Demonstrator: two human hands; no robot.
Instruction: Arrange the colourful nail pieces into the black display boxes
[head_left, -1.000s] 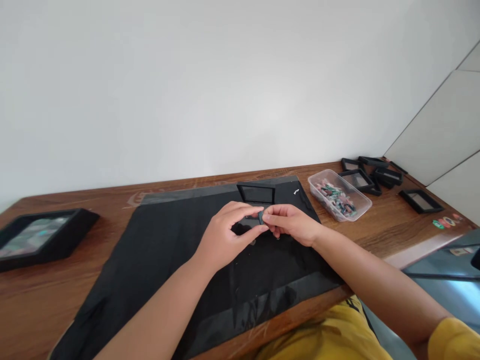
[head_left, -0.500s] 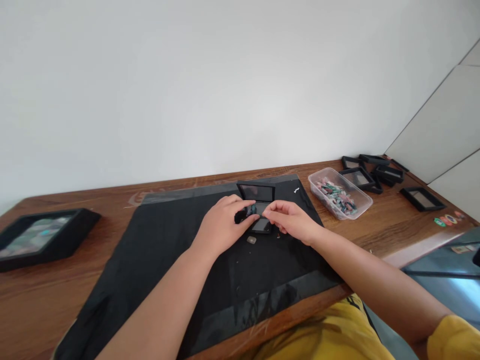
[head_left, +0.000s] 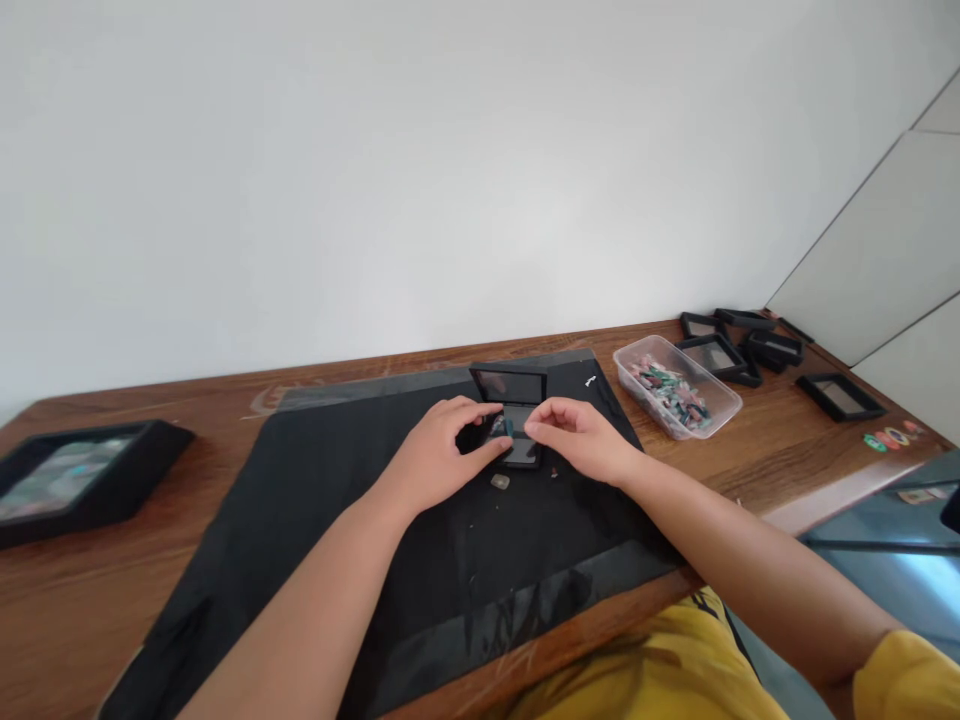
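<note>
A small black hinged case [head_left: 525, 456] lies open on a black mat, its lid [head_left: 510, 386] tilted up at the back. My left hand [head_left: 450, 445] curves around the case's left side, index finger towards the far edge and thumb towards the near part. Between them, a small dark teal piece [head_left: 509, 427] sits in the left part of the case. Over the right part, my right hand [head_left: 574, 437] has thumb and fingertips pinched together; whatever they hold is too small or hidden. A small pale chip [head_left: 500, 482] lies on the mat in front of the case.
The black mat [head_left: 315, 480] covers the middle of the wooden table. To the right stands a clear plastic tub [head_left: 724, 408] of coloured shards, with several black frames [head_left: 840, 396] beyond it. At far left is a larger black frame [head_left: 150, 470] with coloured pieces.
My left thumb and index finger have spread a little, so more of the teal piece shows. My right hand stays pinched over the case. The view has shifted slightly.
</note>
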